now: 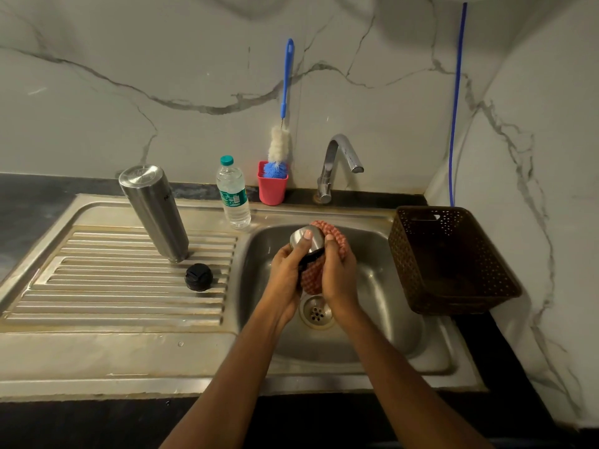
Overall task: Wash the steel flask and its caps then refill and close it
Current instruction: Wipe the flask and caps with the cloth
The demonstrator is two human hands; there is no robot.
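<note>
Holding a steel cap (303, 239) over the sink (382, 286), the left hand (285, 270) has its fingers curled round the cap's side and its thumb laid across the shiny top. The right hand (338, 273) grips a pink checked scrubber (311, 280), its fingers (330, 238) wrapped round it and pressing it against the cap. Both hands are above the drain hole.

On the ribbed draining board (113, 286) to the left, the steel flask (154, 212) stands on end, narrower end down, with 1 black cap (198, 277) just beside its foot. A plastic water bottle (233, 196) stands at the sink's back edge. Behind it are a pink cup (272, 191) holding a blue-handled bottle brush (280, 144) and the tap (337, 163). A brown basket (450, 264) sits at the sink's right, on the dark counter (32, 196).
</note>
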